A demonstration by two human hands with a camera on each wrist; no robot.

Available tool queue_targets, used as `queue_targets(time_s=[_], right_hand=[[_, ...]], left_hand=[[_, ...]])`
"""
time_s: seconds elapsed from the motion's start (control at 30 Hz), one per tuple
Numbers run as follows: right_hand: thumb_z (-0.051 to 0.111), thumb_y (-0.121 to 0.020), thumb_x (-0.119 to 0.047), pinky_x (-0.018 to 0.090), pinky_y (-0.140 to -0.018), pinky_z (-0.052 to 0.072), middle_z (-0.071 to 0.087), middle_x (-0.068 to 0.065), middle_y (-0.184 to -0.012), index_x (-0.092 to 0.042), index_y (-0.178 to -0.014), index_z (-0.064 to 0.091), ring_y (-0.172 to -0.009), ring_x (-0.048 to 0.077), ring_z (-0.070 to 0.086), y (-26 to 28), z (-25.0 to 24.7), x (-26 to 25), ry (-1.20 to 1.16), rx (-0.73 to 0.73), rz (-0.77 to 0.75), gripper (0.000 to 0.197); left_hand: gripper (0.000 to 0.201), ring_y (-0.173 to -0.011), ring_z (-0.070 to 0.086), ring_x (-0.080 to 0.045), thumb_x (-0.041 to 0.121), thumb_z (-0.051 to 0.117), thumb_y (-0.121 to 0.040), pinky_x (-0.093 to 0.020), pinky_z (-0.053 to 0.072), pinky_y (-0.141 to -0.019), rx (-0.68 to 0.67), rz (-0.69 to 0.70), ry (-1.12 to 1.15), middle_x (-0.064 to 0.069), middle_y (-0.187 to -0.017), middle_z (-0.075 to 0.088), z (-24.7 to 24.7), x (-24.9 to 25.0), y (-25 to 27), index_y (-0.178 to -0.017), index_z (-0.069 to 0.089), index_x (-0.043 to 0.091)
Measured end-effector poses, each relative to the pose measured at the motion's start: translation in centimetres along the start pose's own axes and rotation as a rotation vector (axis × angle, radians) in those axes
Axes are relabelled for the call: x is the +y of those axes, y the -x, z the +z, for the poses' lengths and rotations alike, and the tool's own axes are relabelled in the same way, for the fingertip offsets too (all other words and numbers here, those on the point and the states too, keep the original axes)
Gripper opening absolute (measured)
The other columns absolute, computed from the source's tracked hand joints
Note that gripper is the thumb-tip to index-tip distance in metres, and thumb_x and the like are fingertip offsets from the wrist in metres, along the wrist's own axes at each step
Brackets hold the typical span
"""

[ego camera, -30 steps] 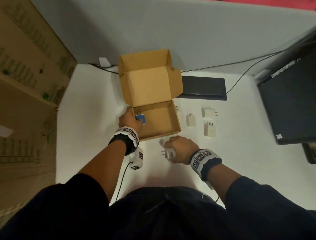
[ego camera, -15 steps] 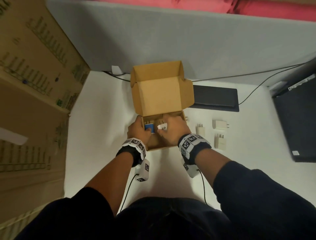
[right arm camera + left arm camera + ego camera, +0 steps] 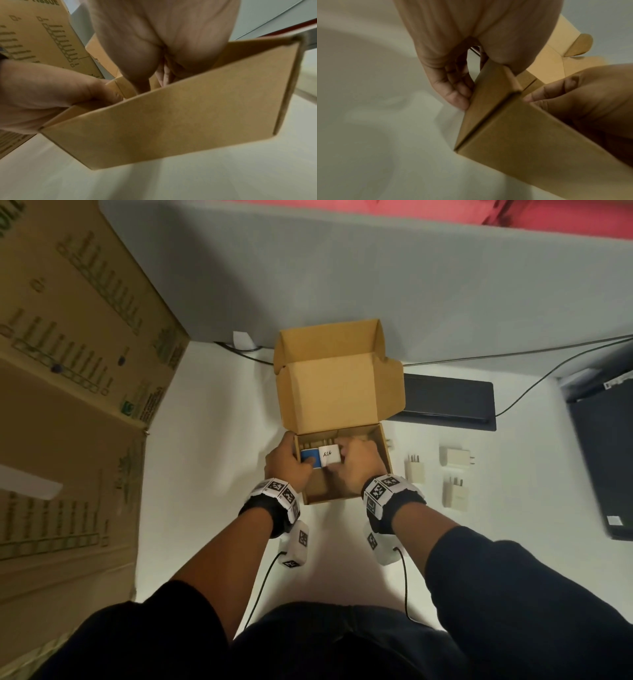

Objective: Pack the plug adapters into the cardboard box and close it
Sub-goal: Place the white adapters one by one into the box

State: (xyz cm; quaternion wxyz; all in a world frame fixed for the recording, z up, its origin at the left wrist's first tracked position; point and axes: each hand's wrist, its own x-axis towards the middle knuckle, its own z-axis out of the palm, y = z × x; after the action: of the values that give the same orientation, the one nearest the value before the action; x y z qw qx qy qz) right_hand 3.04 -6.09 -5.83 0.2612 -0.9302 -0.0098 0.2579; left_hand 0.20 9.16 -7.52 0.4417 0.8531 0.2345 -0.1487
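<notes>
The cardboard box (image 3: 334, 496) stands on the white table with its lid (image 3: 339, 395) up. My left hand (image 3: 289, 465) grips the box's left wall. Its fingers (image 3: 453, 94) are outside and its thumb is inside, on a blue adapter (image 3: 309, 455). My right hand (image 3: 354, 463) reaches into the box and pinches a white adapter (image 3: 329, 455), which touches the blue one. Three white adapters (image 3: 415, 471) (image 3: 457, 456) (image 3: 455, 495) lie on the table right of the box. The wrist views show only the box's outer walls (image 3: 171, 121) and both hands.
A big printed carton (image 3: 68, 405) walls off the left side. Behind the box lies a flat dark device (image 3: 448, 402), and a black case (image 3: 603, 457) fills the right edge. Cables (image 3: 513, 354) run along the grey partition at the back.
My right hand has lifted the white adapter from the table in front of the box and carried it inside, next to the blue one. The left hand stayed on the box's left wall.
</notes>
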Motion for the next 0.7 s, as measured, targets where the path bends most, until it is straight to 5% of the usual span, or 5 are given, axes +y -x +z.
queue_targets(time_s=[0.1,0.23,0.37,0.53,0.7], right_hand=[[0.071,-0.086,-0.021,0.028,-0.076,0.052,0.072,0.005,-0.098,-0.017,-0.105,0.069,-0.079,0.017,0.059,0.4,-0.6,0.4,0.012,0.034,-0.038,0.019],[0.069,-0.087,-0.017,0.031,-0.078,0.053,0.072,0.007,-0.095,-0.014,-0.108,0.069,-0.081,0.022,0.062,1.8,-1.9,1.0,-0.039,0.096,-0.119,0.022],[0.070,-0.085,-0.010,0.031,-0.074,0.053,0.072,0.004,-0.080,-0.011,-0.088,0.073,-0.073,0.019,0.063,3.6,-3.9,2.7,-0.174,0.278,-0.216,0.004],[0.064,-0.088,-0.021,0.035,-0.072,0.054,0.065,0.005,-0.093,-0.015,-0.092,0.069,-0.079,0.021,0.062,4.3,-6.1,6.6,-0.102,0.482,-0.029,0.008],[0.062,-0.092,-0.030,0.040,-0.080,0.053,0.052,0.011,-0.122,-0.016,-0.121,0.059,-0.102,0.034,0.061,4.9,-6.5,10.3,0.009,0.307,0.271,0.033]], left_hand=[[0.027,-0.086,0.069,-0.028,0.031,0.070,-0.082,-0.047,0.060,-0.083,-0.008,-0.010,-0.008,0.001,-0.096,0.073,-0.1,0.2,0.1,-0.103,0.055,0.030],[0.041,-0.090,0.069,-0.029,0.043,0.073,-0.080,-0.044,0.059,-0.086,0.003,-0.002,-0.018,-0.002,-0.098,0.073,-0.5,0.4,0.4,-0.114,0.055,0.029],[0.074,-0.103,0.066,-0.032,0.061,0.070,-0.070,-0.043,0.056,-0.087,0.110,0.010,-0.079,-0.011,-0.110,0.069,-0.8,0.9,1.1,-0.130,0.049,0.023],[0.040,-0.102,0.060,-0.036,0.032,0.072,-0.085,-0.040,0.051,-0.078,0.191,0.092,-0.186,-0.013,-0.115,0.057,-0.7,2.1,3.2,-0.111,0.051,0.011],[0.017,-0.082,0.060,-0.035,0.025,0.066,-0.087,-0.036,0.050,-0.069,0.154,0.096,-0.297,-0.007,-0.100,0.046,0.0,2.9,3.7,-0.087,0.053,0.014]])
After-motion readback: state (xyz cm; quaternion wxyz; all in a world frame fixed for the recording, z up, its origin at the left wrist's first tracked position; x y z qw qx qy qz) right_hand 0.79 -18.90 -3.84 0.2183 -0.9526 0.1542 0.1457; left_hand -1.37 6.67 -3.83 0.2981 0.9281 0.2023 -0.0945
